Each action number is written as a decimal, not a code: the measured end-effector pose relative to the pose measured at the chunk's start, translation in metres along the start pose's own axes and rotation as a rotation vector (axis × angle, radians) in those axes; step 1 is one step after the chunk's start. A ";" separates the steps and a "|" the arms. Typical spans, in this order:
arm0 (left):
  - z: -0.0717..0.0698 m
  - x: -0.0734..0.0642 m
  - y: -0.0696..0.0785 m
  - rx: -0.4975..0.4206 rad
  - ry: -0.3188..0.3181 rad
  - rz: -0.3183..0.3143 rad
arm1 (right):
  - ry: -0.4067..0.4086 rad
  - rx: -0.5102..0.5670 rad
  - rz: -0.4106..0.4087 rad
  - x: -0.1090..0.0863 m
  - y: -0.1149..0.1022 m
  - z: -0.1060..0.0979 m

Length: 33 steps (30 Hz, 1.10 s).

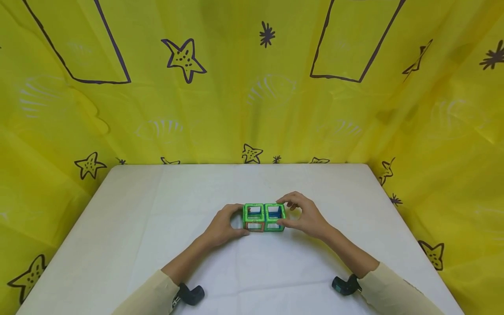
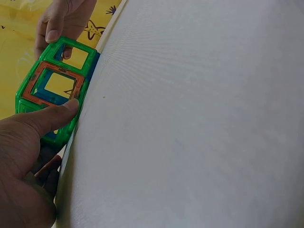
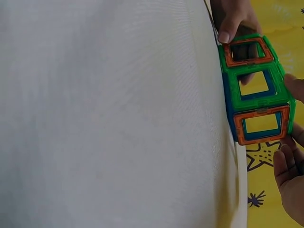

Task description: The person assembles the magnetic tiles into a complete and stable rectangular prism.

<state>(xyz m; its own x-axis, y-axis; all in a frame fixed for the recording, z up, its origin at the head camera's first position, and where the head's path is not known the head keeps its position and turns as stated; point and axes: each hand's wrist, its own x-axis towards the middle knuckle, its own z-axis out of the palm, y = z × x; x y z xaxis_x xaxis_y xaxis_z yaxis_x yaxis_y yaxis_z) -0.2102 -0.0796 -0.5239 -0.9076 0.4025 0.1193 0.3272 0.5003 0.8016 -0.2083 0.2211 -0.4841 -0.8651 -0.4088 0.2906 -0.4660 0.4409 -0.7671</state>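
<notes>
Two open-framed cubes of magnetic tiles (image 1: pixel 264 222) stand side by side, touching, on the white table. Their square frames are green, orange and blue; green frames face up. My left hand (image 1: pixel 223 225) grips the left cube, thumb at its near side and fingers at the far side. On the opposite end, my right hand (image 1: pixel 306 216) pinches the right cube between thumb and fingers. An orange tile (image 2: pixel 29 90) shows near my left thumb in the left wrist view. From the right wrist, another orange tile (image 3: pixel 241 135) forms the end face; part of the right hand lies out of frame.
The white-covered table (image 1: pixel 189 188) spreads around both hands. A yellow curtain (image 1: pixel 224 109) with stars and shells hangs behind it and along both sides. Black wrist devices (image 1: pixel 191 295) sit at both sleeve cuffs.
</notes>
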 end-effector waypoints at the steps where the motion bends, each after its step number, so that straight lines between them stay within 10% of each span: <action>1: 0.000 0.000 0.000 -0.001 0.000 0.000 | -0.001 0.003 0.001 0.000 0.000 0.000; 33: -0.001 -0.005 0.000 0.042 -0.004 0.012 | 0.008 0.050 -0.010 -0.005 0.015 -0.003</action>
<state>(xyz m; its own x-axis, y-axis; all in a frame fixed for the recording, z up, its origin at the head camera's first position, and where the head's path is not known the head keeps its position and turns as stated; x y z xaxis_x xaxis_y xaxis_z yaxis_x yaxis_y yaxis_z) -0.2058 -0.0828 -0.5237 -0.9024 0.4118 0.1268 0.3492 0.5268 0.7749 -0.2115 0.2320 -0.4957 -0.8619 -0.4066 0.3029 -0.4652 0.3962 -0.7916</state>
